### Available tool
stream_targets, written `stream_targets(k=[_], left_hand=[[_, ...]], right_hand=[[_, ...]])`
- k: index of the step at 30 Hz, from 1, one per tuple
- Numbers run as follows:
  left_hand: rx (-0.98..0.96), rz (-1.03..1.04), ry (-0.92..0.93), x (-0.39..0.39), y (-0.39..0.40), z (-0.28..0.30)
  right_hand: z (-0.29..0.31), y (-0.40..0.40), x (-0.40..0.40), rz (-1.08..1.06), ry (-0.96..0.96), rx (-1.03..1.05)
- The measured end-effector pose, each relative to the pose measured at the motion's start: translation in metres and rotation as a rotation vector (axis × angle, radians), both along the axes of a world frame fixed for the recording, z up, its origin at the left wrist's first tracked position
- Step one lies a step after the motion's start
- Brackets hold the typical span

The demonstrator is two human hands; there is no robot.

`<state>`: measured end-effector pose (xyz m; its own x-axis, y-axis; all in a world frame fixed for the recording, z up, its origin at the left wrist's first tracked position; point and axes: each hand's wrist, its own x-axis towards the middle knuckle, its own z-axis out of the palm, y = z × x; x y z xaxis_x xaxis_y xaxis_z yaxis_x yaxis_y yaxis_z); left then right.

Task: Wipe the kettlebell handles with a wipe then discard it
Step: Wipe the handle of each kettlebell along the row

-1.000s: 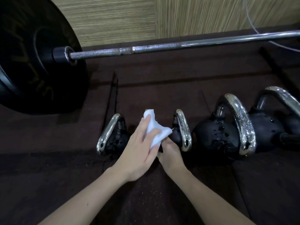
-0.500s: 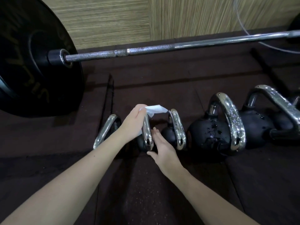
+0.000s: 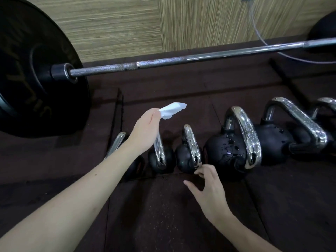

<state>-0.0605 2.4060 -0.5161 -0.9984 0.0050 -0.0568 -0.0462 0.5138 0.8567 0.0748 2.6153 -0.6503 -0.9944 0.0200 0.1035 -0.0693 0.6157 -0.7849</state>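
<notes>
head view, left hand: the left hand point(image 3: 145, 130) sits mid-frame, lifted above the row, fingers pinching the white wipe point(image 3: 172, 109) at its upper tip
right hand: the right hand point(image 3: 209, 188) is lower centre, fingers loose and spread, fingertips point(image 3: 198, 171) right at the third kettlebell handle point(image 3: 191, 142), holding nothing
kettlebells: a row across the middle on the dark floor point(image 3: 163, 215); the big wet kettlebell point(image 3: 231, 151) is at right, covered in droplets
background: barbell point(image 3: 163, 63) across the top, black plate point(image 3: 36, 70) upper left
</notes>
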Motion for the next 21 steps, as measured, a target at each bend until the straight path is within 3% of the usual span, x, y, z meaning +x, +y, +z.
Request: stream_targets(k=[4, 7, 11, 16, 21], left_hand=[[-0.084, -0.139, 0.087, -0.001, 0.031, 0.011], [-0.200, -0.259, 0.129, -0.002, 0.050, 0.012], [-0.290, -0.393, 0.003, -0.004, 0.067, 0.000], [-0.153, -0.402, -0.244, -0.020, 0.074, -0.016], [-0.335, -0.397, -0.187, -0.038, 0.080, -0.027]], right_hand=[[-0.001, 0.000, -0.007, -0.092, 0.070, -0.072], [0.002, -0.002, -0.013, -0.115, -0.031, -0.182], [0.001, -0.005, -0.023, -0.072, -0.056, -0.125], [-0.003, -0.005, -0.029, -0.082, -0.112, -0.175], [-0.016, -0.004, -0.031, -0.123, 0.001, -0.106]])
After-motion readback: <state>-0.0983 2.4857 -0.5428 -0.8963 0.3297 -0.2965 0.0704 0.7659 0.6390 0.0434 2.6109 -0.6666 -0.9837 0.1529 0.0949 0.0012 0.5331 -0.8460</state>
